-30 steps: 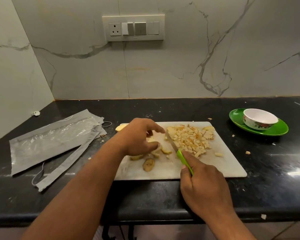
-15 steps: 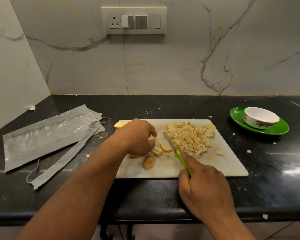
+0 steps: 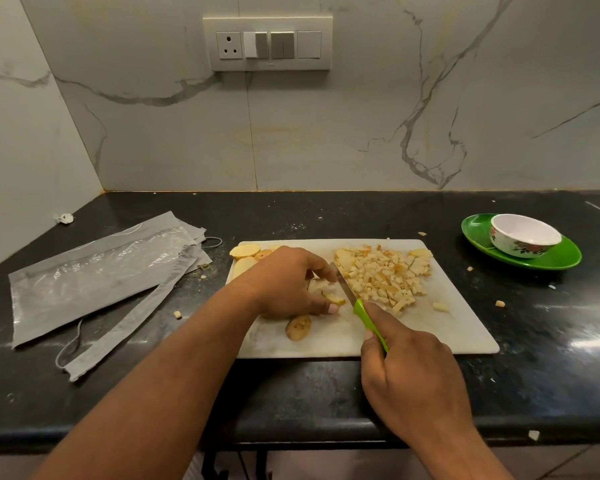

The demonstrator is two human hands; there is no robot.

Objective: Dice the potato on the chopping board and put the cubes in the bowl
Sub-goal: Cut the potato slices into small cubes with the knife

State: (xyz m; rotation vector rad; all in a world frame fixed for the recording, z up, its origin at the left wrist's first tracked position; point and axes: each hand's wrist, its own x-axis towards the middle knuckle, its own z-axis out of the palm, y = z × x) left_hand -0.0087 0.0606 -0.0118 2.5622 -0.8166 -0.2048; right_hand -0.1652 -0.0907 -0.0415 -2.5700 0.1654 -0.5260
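Potato slices (image 3: 323,289) pinned, knife (image 3: 357,303) cutting

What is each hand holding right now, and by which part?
Right hand grips the knife by its green handle. Left hand pinches potato strips on the chopping board between fingertips and thumb.

The black stone worktop (image 3: 326,393) carries a white chopping board (image 3: 447,327) centrally, grey plastic packaging (image 3: 94,278) leftward, and a green plate (image 3: 561,259) toward its right edge.
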